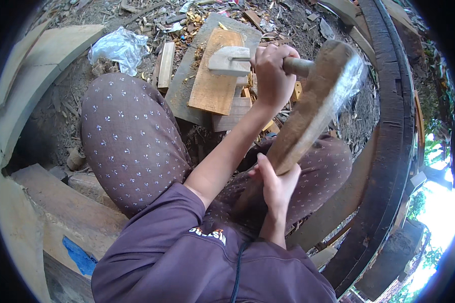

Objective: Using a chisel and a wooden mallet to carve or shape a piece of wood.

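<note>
Wood-littered ground below; left hand [273, 68] clenches adze handle [298, 65], right hand [275, 184] grips rough wooden piece [313, 111], shaping seemingly unfinished.

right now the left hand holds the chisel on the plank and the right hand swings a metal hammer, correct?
Not quite: the head view shows the right hand gripping a wooden mallet, not a metal hammer. The rest stands: the left hand holds the chisel on the plank.
</note>
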`<action>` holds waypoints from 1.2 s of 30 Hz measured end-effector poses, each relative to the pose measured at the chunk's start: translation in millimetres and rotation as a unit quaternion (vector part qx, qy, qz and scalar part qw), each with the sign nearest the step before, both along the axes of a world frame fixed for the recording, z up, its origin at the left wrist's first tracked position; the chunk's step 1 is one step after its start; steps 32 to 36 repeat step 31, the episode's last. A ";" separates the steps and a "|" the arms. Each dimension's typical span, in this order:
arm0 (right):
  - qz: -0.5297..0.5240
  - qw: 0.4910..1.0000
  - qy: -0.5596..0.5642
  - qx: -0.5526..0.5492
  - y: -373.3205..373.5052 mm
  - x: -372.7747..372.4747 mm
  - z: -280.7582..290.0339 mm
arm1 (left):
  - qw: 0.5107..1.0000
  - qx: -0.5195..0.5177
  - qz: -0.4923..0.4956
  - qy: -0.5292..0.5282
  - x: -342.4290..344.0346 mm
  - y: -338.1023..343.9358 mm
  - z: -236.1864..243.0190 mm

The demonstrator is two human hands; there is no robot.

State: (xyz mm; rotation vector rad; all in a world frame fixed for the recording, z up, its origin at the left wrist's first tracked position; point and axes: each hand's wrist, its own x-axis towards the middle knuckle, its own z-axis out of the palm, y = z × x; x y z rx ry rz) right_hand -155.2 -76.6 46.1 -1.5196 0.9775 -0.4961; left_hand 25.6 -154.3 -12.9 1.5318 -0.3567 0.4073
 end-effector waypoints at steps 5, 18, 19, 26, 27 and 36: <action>-0.034 0.997 -0.060 0.039 0.0 -2.6 36.2 | 1.000 -0.015 0.014 -0.002 4.2 2.4 0.9; -0.024 0.998 -0.050 0.031 -11.1 -1.6 60.9 | 0.999 -0.022 -0.027 0.037 7.0 4.5 -3.7; -0.047 0.993 -0.110 0.018 -5.6 -3.9 65.7 | 0.999 -0.021 -0.028 0.035 6.6 4.4 -2.3; 0.058 0.993 0.079 0.061 -19.0 2.7 39.5 | 0.999 0.001 -0.034 0.010 2.9 0.1 -7.6; 0.058 0.992 0.076 0.087 -18.6 -1.7 49.3 | 0.999 0.008 -0.033 0.010 4.0 0.6 -10.7; -0.003 0.996 -0.086 0.022 -7.9 -18.9 66.5 | 0.997 -0.016 -0.063 0.033 2.4 2.2 -3.9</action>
